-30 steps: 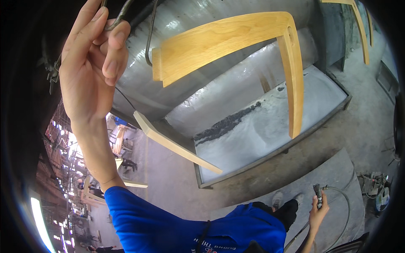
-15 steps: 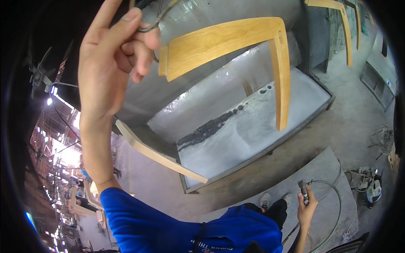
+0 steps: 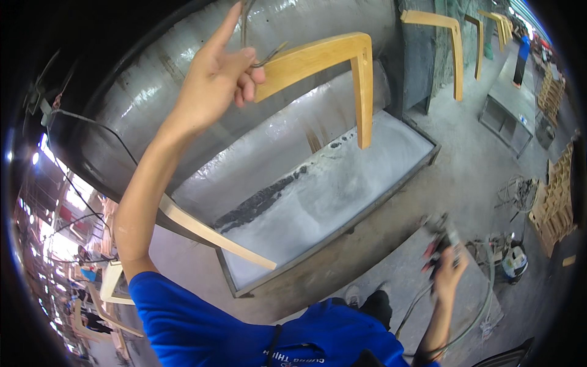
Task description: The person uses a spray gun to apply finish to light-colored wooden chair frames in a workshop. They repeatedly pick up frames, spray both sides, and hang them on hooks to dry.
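My left hand is raised at the upper left, its index finger pointing up and its thumb and other fingers closed on a thin metal hook. Beside those fingers hangs an angled wooden furniture piece, one long arm level and the shorter one pointing down; its near end is partly hidden by my hand. At the lower right my right hand grips a spray gun, blurred by motion, with a hose curving beneath it.
Behind the piece stands a metal spray booth with a pale liquid-filled trough. A paler wooden piece hangs at the left; more wooden pieces hang at the right. Stacked wood, a metal table and a distant person are farther right.
My right hand has lifted and turned the spray gun. The view has shifted, so the wooden piece appears farther left. My left hand keeps its hold on the hook.
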